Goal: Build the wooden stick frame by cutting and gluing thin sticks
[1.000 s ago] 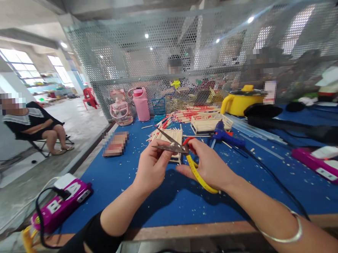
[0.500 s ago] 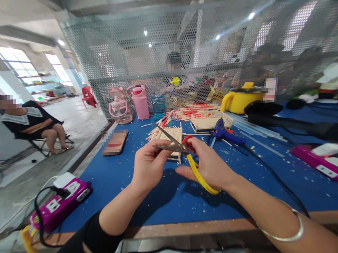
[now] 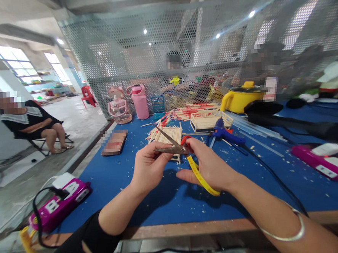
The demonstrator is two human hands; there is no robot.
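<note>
My right hand (image 3: 209, 162) is closed around the handles of a pair of scissors (image 3: 178, 148). One handle loop shows red, and a yellow strip with dark marks like a measuring tape curves along the other. The blades stand apart and point left. At the lower blade is my left hand (image 3: 150, 164), thumb and fingers pinched together; whatever they hold is hidden. Just behind the blades sits a small rack of thin wooden sticks (image 3: 171, 134). A blue glue gun (image 3: 226, 133) lies to the right of it, near a second small stick frame (image 3: 210, 123).
Red-tipped sticks (image 3: 196, 110) lie heaped at the back, beside clear glue sticks (image 3: 256, 128). Pink bottles (image 3: 139, 102), a yellow pot (image 3: 243, 100), a phone-like slab (image 3: 115, 142) and a purple power strip (image 3: 59, 204) stand around the blue tabletop (image 3: 105, 203). A person (image 3: 34, 123) sits left.
The scissor blades have shifted slightly, the lower one now sitting closer in at my left fingers. Both hands stay in nearly the same place.
</note>
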